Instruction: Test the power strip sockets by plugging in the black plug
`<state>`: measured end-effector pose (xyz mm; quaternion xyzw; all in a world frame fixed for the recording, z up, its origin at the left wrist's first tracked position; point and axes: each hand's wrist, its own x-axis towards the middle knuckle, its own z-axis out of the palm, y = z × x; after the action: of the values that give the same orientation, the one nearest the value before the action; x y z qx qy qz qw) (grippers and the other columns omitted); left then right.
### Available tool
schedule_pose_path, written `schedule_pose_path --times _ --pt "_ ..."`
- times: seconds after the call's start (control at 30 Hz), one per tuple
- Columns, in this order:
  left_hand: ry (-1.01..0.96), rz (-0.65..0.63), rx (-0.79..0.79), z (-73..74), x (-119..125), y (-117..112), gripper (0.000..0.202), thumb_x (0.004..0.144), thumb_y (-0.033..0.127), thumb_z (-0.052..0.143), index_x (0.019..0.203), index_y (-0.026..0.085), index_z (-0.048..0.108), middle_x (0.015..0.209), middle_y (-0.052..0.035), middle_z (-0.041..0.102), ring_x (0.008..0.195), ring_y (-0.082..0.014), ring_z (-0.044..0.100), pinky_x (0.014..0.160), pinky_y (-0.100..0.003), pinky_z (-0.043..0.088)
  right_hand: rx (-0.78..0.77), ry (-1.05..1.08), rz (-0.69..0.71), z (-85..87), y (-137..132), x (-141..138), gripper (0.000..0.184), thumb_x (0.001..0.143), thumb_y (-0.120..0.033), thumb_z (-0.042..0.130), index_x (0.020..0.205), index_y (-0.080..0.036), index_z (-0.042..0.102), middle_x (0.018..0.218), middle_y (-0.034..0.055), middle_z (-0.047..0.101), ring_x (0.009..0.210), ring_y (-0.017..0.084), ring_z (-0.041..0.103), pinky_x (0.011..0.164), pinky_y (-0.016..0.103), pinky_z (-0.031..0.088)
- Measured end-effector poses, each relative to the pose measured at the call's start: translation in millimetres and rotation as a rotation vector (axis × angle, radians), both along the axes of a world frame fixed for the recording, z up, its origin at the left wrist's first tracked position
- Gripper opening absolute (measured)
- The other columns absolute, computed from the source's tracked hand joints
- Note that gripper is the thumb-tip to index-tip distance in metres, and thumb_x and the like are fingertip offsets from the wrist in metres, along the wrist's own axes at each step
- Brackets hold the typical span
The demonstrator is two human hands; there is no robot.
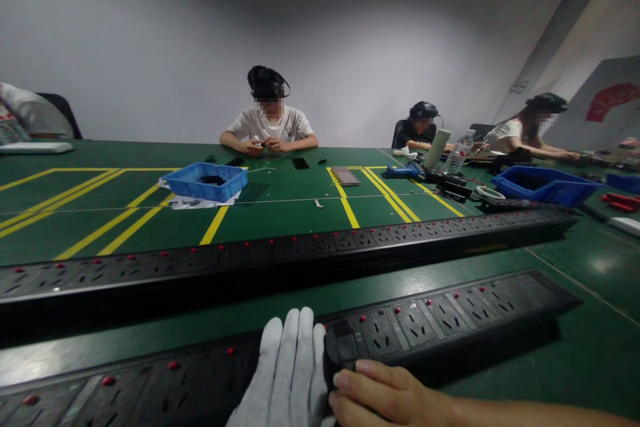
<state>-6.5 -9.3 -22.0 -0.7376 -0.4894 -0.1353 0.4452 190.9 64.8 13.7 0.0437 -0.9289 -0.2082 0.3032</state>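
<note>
My left hand [290, 367], in a pale grey glove, lies across a long black power strip [430, 323] with its fingers stretched out and side by side. Right beside it is my bare right hand [383, 393], its fingers bent together against a small black block [345, 345]. The block sits on the strip between sockets, partly hidden by both hands; its exact kind cannot be made out. Red round parts line the strip among the sockets.
A longer black power strip [280, 263] lies beyond. Farther back are a blue tray [205, 181], a phone [301, 163], a blue power tool [403, 171], a plastic bottle [457, 153] and a blue bin [545, 185]. Several people sit around the green table [285, 207].
</note>
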Motion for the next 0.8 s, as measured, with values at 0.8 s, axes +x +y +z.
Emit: schedule_pose_path --times 0.8 --pt "0.005 -0.006 0.019 1.9 0.2 2.4 0.043 0.09 0.015 0.025 0.12 -0.006 0.047 0.112 -0.0229 0.065 0.101 -0.0317 0.066 0.115 -0.058 0.021 -0.027 0.016 -0.004 -3.7 -1.3 0.2 0.03 0.103 -0.032 0.041 0.092 -0.022 0.067 0.121 -0.0062 0.067 0.128 0.01 0.049 0.116 0.029 0.025"
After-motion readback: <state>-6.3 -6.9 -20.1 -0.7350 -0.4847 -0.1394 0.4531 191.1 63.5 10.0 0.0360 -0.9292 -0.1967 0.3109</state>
